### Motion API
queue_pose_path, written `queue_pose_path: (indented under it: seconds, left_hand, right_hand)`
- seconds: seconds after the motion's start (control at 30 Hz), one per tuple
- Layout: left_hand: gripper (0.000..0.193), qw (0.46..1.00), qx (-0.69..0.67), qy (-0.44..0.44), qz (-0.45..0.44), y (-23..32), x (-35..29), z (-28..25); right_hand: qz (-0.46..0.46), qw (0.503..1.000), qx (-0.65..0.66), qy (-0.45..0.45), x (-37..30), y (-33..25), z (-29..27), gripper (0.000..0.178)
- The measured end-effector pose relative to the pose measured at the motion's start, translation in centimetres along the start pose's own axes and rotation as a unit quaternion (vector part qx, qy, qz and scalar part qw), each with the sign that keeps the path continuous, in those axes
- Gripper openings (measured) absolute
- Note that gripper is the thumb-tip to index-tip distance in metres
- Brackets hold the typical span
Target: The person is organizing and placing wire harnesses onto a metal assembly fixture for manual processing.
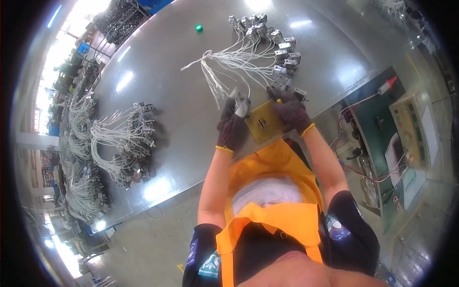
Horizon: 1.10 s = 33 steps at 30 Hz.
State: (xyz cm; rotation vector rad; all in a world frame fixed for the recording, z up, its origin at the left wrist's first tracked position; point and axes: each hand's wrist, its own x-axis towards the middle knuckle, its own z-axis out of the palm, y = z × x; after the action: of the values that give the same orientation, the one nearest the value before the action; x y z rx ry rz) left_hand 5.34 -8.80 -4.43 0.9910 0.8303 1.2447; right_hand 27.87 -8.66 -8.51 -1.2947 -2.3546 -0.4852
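Note:
Dark work gloves with yellow cuffs cover both hands. My left hand (232, 119) is closed around a small light-grey piece (242, 109), and a white wire runs down to it. To its right, my right hand (291, 111) is curled beside the nearest metal blocks, with a small yellow bit showing at the fingers; what it holds is hidden. A brass-coloured plate (262, 125) with a small fitting in its middle lies at the table edge between the hands. Beyond them, a tied bundle of white wires (229, 58) fans out to several small metal blocks (282, 55).
A grey metal table (177, 95) spreads ahead. At the left lie more wired bundles (119, 138). A green round object (199, 28) sits far off. On the right, a green-topped bench (370, 107) bears a beige instrument box (410, 129), cables and pink-handled scissors (396, 202).

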Motion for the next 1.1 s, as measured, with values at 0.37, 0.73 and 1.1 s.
queue_pose_path:
  seconds: [0.37,0.73,1.1]
  left_hand:
    - [0.067,0.916,0.380,0.071,0.108,-2.8,-4.0,5.4]
    - [0.055,0.853,0.476,-0.012,0.214,-5.5,-2.4,4.2]
    - [0.035,0.837,0.470,0.020,0.281,-4.4,-2.0,5.9]
  right_hand:
    - [0.428,0.657,0.606,-0.132,0.6,-0.5,-9.7,0.039]
    - [0.098,0.963,0.186,-0.168,-0.3,-3.1,-10.0,0.033]
    - [0.172,0.941,0.145,-0.254,0.5,-4.1,-9.6,0.021]
